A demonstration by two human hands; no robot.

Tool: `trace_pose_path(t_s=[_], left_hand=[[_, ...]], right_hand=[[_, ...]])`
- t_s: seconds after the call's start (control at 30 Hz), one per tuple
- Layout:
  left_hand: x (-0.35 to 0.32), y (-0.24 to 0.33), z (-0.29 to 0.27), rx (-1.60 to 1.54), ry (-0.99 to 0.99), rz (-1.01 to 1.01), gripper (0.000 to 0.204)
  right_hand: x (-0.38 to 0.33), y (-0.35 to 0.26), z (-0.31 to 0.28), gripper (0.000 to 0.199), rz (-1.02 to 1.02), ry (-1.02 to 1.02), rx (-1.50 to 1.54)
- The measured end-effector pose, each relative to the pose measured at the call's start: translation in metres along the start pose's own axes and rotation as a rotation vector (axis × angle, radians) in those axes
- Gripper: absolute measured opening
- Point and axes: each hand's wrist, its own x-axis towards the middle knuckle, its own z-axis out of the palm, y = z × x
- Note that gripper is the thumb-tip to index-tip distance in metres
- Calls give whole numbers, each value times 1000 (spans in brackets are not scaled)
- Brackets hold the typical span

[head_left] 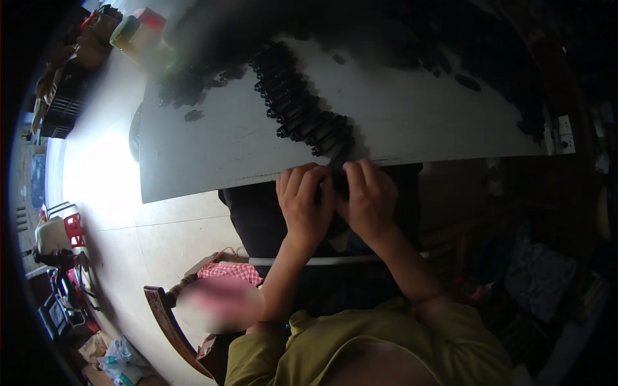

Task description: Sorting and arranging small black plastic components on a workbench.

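Observation:
A long row of black, ribbed, link-like parts (302,109) lies slantwise on the grey-white table (212,148), its near end close to the front edge. Just past that end, my left hand (304,202) and my right hand (371,199) meet at the table edge with fingers bent and closed. Between the fingertips sits a small black part (339,159), mostly covered by them. Whether it is joined to the row I cannot tell.
Heaps of loose black pieces (187,90) lie at the back left, with more at the far right (468,82). A wall socket plate (566,134) is beside the table's right edge. On my left stand a wooden chair (168,321) and, farther off, a red stool (74,229).

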Motion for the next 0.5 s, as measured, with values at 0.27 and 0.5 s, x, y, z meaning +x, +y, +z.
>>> trace_pose_path(t_s=[0.27,0.5], left_hand=[[8,-12,6,142,-23,37,25],[22,4,15,292,-80,77,49]], right_hand=[[4,42,-19,15,119,50,436],[93,67,-19,9,-50,93,410]])
